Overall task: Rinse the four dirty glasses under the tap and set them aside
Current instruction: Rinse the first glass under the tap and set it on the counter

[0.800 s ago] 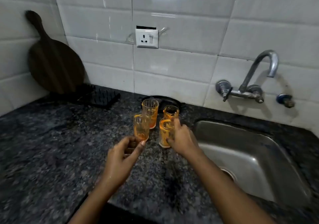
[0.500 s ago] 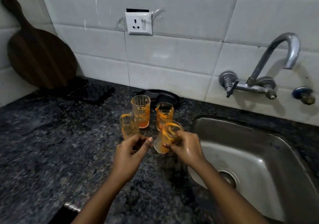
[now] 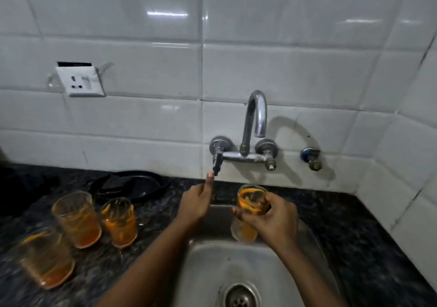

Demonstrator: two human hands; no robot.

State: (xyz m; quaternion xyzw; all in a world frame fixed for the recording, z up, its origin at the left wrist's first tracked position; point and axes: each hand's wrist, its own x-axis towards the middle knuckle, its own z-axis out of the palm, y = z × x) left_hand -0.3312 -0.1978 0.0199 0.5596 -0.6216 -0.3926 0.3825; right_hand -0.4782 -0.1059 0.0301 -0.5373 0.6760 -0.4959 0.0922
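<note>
The left hand reached toward the tap, forefinger extended; the right hand gripped a glass below its spout.

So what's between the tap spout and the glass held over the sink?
Nothing: in the head view only bare wall tile shows between the spout and the glass; no water is running.

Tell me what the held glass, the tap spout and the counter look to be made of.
Held glass: clear glass or maybe plastic; see-through wall, orange smears.
Tap spout: polished, chrome-like metal; bright highlights on the curve.
Counter: dark speckled stone, likely granite, fairly glossy.
</note>
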